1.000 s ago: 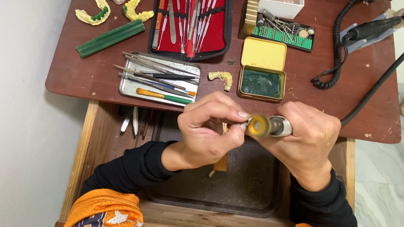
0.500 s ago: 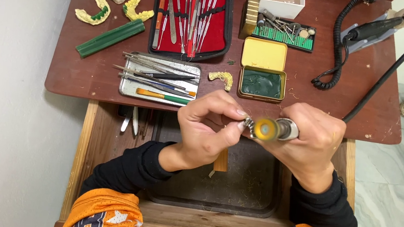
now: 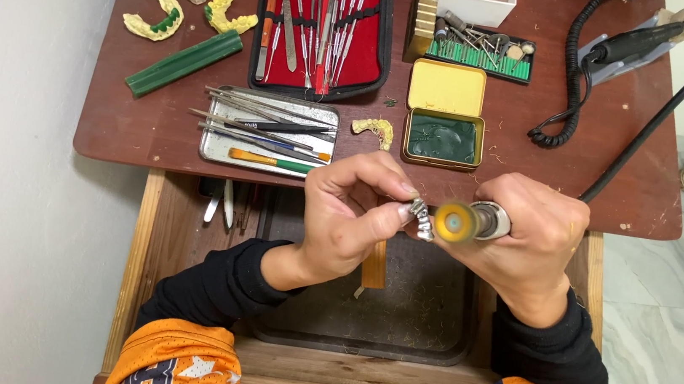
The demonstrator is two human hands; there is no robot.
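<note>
My left hand (image 3: 352,218) pinches a small silvery metal dental piece (image 3: 421,216) between thumb and fingertips. My right hand (image 3: 528,237) grips a rotary handpiece (image 3: 489,222) whose yellow polishing wheel (image 3: 455,223) touches the metal piece. Both hands hover over an open wooden drawer (image 3: 140,264) with a dark tray (image 3: 423,311) in it, just in front of the brown table's (image 3: 112,125) edge. A black cable (image 3: 663,116) runs from the handpiece up to the right.
On the table lie a steel tray of instruments (image 3: 268,132), a red case of tools (image 3: 326,25), an open yellow tin of green wax (image 3: 443,114), a bur stand (image 3: 480,50), yellow tooth casts (image 3: 152,20), a green stick (image 3: 184,62) and a coiled cord (image 3: 569,89).
The polishing wheel and the metal piece have shifted slightly to the right between my hands. The hands stay in the same place over the drawer.
</note>
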